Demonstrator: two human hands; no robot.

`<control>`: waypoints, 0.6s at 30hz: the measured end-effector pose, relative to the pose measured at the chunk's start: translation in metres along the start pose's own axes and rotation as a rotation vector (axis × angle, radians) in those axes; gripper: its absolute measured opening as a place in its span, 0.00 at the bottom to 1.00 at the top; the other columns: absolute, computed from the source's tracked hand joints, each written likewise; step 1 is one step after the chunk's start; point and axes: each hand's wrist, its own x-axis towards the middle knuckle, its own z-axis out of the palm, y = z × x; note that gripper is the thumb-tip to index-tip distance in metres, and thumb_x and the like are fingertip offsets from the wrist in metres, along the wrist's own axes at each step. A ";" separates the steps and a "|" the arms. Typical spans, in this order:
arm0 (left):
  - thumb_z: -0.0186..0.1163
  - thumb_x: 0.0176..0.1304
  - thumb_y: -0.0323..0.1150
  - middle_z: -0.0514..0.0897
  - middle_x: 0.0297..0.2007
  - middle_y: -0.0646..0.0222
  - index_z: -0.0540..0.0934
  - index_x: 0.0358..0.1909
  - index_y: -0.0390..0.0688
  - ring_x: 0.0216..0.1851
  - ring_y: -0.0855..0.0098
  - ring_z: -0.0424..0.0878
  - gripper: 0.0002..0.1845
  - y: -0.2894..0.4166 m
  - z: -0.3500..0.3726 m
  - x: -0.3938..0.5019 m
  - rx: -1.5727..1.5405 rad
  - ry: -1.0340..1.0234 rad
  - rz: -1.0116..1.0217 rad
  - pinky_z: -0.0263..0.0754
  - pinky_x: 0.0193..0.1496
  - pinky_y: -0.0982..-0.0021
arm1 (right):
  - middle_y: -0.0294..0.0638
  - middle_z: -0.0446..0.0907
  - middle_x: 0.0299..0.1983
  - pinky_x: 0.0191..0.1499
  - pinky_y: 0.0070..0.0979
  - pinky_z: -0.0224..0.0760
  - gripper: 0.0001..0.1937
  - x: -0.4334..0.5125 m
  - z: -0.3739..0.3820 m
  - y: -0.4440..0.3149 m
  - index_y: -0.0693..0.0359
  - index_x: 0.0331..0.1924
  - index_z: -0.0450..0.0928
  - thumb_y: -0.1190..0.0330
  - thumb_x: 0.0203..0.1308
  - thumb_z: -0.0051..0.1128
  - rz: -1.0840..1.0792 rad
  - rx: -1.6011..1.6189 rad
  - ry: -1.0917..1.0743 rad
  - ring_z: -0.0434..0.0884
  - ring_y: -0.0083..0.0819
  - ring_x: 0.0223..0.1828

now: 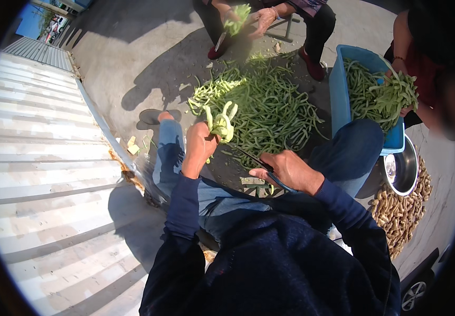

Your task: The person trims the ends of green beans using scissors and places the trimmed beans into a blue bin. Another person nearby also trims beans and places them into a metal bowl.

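My left hand (pixel 201 147) is closed around a bunch of green beans (pixel 222 123), whose pale ends stick up and out past the fingers. In my right hand (pixel 290 170) is a pair of scissors (pixel 256 158) with dark blades and blue handles; the blades point up and left towards the bunch, just below it. Whether the blades are parted cannot be told. Beyond both hands a broad heap of green beans (pixel 271 106) lies on the ground, partly in sun and partly in shade.
Opposite, a person's hands (pixel 265 19) hold beans and scissors. At right, another person holds beans over a blue plastic tub (pixel 340 94). Near it are a metal bowl (pixel 407 170) and a spread of peanuts or similar pods (pixel 399 213). A corrugated metal wall (pixel 49 166) stands left.
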 end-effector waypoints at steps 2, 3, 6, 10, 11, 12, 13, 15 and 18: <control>0.68 0.57 0.26 0.86 0.27 0.47 0.88 0.33 0.36 0.32 0.42 0.87 0.05 0.003 0.002 -0.003 0.080 0.110 0.077 0.79 0.35 0.50 | 0.58 0.74 0.19 0.31 0.48 0.75 0.28 -0.010 0.007 0.007 0.67 0.32 0.78 0.47 0.75 0.66 0.014 0.029 0.009 0.80 0.63 0.25; 0.70 0.55 0.27 0.87 0.29 0.50 0.88 0.34 0.38 0.35 0.43 0.86 0.06 0.001 0.001 -0.004 0.136 0.115 0.068 0.79 0.37 0.49 | 0.57 0.74 0.18 0.31 0.47 0.74 0.28 -0.012 0.008 0.004 0.68 0.31 0.77 0.47 0.76 0.65 0.016 0.043 0.008 0.80 0.63 0.24; 0.72 0.48 0.23 0.86 0.32 0.57 0.87 0.39 0.39 0.40 0.47 0.85 0.14 -0.014 0.004 -0.007 0.294 0.199 0.080 0.79 0.41 0.49 | 0.57 0.77 0.20 0.31 0.46 0.74 0.28 -0.017 0.005 -0.021 0.69 0.34 0.77 0.48 0.79 0.61 0.091 0.338 0.004 0.82 0.61 0.24; 0.71 0.48 0.23 0.84 0.34 0.60 0.87 0.43 0.40 0.41 0.50 0.83 0.17 0.009 0.006 -0.009 0.359 0.307 0.104 0.79 0.41 0.50 | 0.57 0.79 0.22 0.30 0.46 0.75 0.30 -0.005 0.015 -0.044 0.70 0.38 0.78 0.46 0.82 0.55 0.157 0.382 0.046 0.84 0.56 0.24; 0.71 0.49 0.23 0.84 0.35 0.61 0.87 0.44 0.40 0.41 0.50 0.83 0.17 0.014 0.007 -0.012 0.383 0.309 0.095 0.79 0.41 0.51 | 0.54 0.79 0.20 0.30 0.44 0.76 0.31 0.000 0.021 -0.043 0.70 0.38 0.78 0.44 0.82 0.53 0.155 0.369 0.075 0.85 0.52 0.23; 0.71 0.50 0.23 0.84 0.36 0.61 0.87 0.45 0.40 0.42 0.51 0.83 0.17 0.017 0.006 -0.012 0.411 0.317 0.087 0.79 0.41 0.52 | 0.52 0.79 0.19 0.30 0.42 0.76 0.32 0.006 0.023 -0.044 0.70 0.37 0.78 0.43 0.82 0.52 0.219 0.441 0.045 0.86 0.49 0.23; 0.71 0.51 0.24 0.84 0.37 0.62 0.86 0.45 0.41 0.42 0.52 0.83 0.17 0.016 0.008 -0.011 0.435 0.323 0.071 0.79 0.41 0.52 | 0.50 0.79 0.19 0.30 0.41 0.77 0.33 0.011 0.024 -0.046 0.70 0.37 0.78 0.42 0.82 0.51 0.283 0.513 0.014 0.86 0.46 0.22; 0.70 0.54 0.24 0.84 0.37 0.64 0.86 0.46 0.41 0.43 0.53 0.83 0.16 0.016 0.015 -0.009 0.476 0.331 0.041 0.80 0.41 0.53 | 0.46 0.80 0.17 0.29 0.38 0.78 0.35 0.019 0.029 -0.044 0.70 0.37 0.78 0.40 0.82 0.49 0.390 0.586 -0.013 0.86 0.40 0.20; 0.71 0.53 0.24 0.86 0.37 0.62 0.87 0.44 0.42 0.43 0.52 0.85 0.15 0.025 0.020 -0.008 0.476 0.334 -0.007 0.82 0.46 0.54 | 0.45 0.80 0.17 0.29 0.37 0.79 0.36 0.028 0.039 -0.040 0.70 0.36 0.78 0.38 0.82 0.49 0.484 0.588 0.000 0.86 0.37 0.20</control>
